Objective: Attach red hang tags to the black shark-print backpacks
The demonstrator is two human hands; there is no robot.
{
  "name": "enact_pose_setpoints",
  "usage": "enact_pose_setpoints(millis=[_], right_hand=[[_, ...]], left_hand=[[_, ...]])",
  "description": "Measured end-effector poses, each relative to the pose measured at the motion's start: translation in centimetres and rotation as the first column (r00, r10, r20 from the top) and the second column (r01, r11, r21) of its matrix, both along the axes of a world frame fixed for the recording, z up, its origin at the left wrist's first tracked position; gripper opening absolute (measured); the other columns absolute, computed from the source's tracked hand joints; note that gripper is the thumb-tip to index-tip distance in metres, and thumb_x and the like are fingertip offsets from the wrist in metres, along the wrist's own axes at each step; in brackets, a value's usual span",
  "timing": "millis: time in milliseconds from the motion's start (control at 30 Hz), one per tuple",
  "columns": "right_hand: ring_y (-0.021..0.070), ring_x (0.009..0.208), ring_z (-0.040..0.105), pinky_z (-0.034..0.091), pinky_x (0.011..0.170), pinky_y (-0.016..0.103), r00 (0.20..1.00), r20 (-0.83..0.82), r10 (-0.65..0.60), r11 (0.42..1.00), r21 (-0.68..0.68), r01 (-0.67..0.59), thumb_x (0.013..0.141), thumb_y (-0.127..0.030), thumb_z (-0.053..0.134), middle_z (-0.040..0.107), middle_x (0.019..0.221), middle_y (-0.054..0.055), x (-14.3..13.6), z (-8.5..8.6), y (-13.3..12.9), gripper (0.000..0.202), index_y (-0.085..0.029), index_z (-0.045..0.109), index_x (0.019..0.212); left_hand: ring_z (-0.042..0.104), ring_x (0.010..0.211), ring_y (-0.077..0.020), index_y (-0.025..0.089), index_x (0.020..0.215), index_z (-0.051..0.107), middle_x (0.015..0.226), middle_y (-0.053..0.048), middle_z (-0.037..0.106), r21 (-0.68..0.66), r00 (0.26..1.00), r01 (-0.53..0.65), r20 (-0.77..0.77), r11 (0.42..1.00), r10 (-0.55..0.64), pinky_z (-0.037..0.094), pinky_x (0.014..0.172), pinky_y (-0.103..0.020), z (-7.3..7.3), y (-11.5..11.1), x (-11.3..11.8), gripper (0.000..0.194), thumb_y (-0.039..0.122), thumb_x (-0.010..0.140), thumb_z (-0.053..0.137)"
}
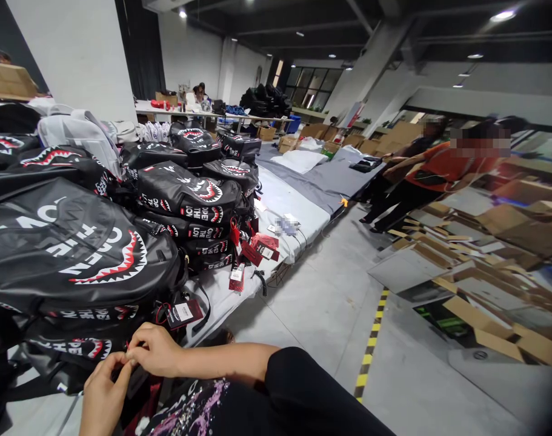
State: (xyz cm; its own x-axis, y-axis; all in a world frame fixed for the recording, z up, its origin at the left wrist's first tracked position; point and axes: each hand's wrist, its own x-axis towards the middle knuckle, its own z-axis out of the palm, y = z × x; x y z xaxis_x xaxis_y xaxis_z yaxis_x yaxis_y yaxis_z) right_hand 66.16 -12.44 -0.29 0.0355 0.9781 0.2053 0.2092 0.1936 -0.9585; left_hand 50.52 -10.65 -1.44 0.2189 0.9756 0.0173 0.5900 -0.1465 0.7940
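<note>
My left hand [103, 387] and my right hand [154, 352] meet at the front of a stack of black backpacks, with thumbs and fingertips pinched together. What they pinch is too small to make out. Just behind them lies a lower black backpack [71, 345] with a shark-mouth print. On top of it rests a large black backpack [43, 242] with white lettering and a red-and-white toothed mouth. A dark red hang tag [185, 313] with a white label dangles beside my right hand. Something dark red [143, 402] shows below my hands, partly covered by my arm.
More backpacks [189, 191] are piled along the covered table [298, 212], several with red tags [237, 277] over its edge. A grey-white backpack [82, 136] lies behind. Right of the aisle stand open cardboard boxes [489, 309] and a person in orange [443, 166]. Striped tape [371, 348] marks the floor.
</note>
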Motion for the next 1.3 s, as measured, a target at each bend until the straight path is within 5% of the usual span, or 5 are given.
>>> enact_pose_setpoints(millis=[633,767,1067,1200,1300], right_hand=[[0.0076,0.077,0.052,0.039,0.067,0.017,1.0,-0.028,-0.007,1.0,-0.004,0.007,0.076,-0.013,0.067,0.055,0.084,0.0,-0.4,0.3,-0.8,0.006,-0.013,0.063,0.072],[0.0069,0.074,0.051,0.04,0.066,0.017,0.999,-0.044,0.01,0.999,-0.038,-0.011,0.075,-0.012,0.067,0.055,0.085,0.0,-0.4,0.5,-1.0,0.004,-0.013,0.063,0.073],[0.0095,0.077,0.052,0.04,0.063,0.018,0.995,-0.104,-0.008,1.0,-0.028,0.005,0.074,-0.011,0.063,0.053,0.081,0.002,-0.8,-0.3,-1.5,0.005,-0.013,0.062,0.07],[0.0109,0.076,0.052,0.041,0.063,0.02,0.991,-0.137,0.01,0.999,-0.035,-0.015,0.077,-0.016,0.057,0.052,0.084,0.004,-0.6,0.0,-1.9,0.008,-0.012,0.06,0.07],[0.0113,0.076,0.052,0.041,0.063,0.02,0.992,-0.124,0.029,0.999,-0.039,-0.034,0.079,-0.019,0.055,0.05,0.083,0.004,-0.5,-0.1,-2.1,0.011,-0.012,0.058,0.07]], left_hand=[[0.06,0.095,-0.0291,0.017,0.084,0.069,0.094,-0.008,0.067,-0.13,0.988,-0.092,0.114,0.987,0.107,0.043,0.093,-0.038,0.2,-1.9,0.1,0.058,0.067,0.056,0.061],[0.058,0.077,-0.0246,0.018,0.081,0.063,0.082,-0.005,0.065,-0.011,0.992,-0.117,0.036,0.993,0.117,0.045,0.075,-0.036,-0.3,-2.1,0.1,0.049,0.063,0.066,0.056],[0.059,0.087,-0.0247,0.018,0.07,0.061,0.086,-0.006,0.065,0.167,1.0,-0.031,0.003,0.985,0.031,0.042,0.088,-0.043,0.0,-2.4,0.4,0.032,0.048,0.076,0.052],[0.054,0.113,-0.0232,0.022,0.089,0.067,0.106,-0.004,0.066,0.166,0.999,0.033,-0.039,0.986,-0.027,0.02,0.111,-0.05,0.8,-3.2,1.0,0.028,0.038,0.086,0.044],[0.057,0.098,-0.0194,0.017,0.075,0.06,0.09,-0.004,0.064,0.175,0.997,-0.032,-0.058,0.984,0.043,0.023,0.11,-0.047,1.2,-3.7,1.3,0.019,0.03,0.084,0.049]])
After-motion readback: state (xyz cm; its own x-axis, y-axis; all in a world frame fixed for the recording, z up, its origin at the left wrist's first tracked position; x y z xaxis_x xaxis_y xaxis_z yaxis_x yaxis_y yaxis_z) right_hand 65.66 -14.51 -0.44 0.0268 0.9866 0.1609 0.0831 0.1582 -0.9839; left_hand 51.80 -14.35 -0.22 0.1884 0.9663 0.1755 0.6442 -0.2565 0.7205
